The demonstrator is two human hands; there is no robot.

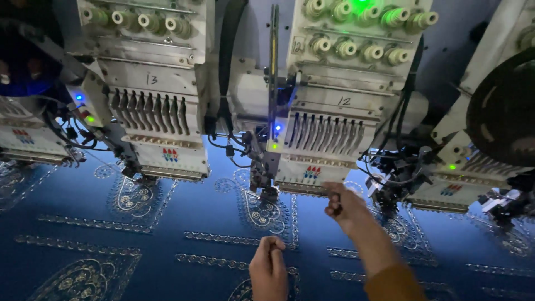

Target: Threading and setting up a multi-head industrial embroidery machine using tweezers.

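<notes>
My right hand [341, 205] reaches up to the lower edge of the middle embroidery head [320, 150], its fingers pinched on a small dark tool close under the needle bar. My left hand [269, 266] rests lower on the blue cloth [184, 206], fingers curled shut, pressing near a silver paisley motif [262, 210]. I cannot tell whether the left hand holds anything. The cloth is stretched flat beneath the heads and carries stitched silver borders and motifs.
A second white embroidery head [159, 106] stands to the left, and another head [473, 167] to the right beside a dark round wheel [504, 111]. Thread tension knobs [356, 47] glow green above. Black cables [228, 67] hang between the heads.
</notes>
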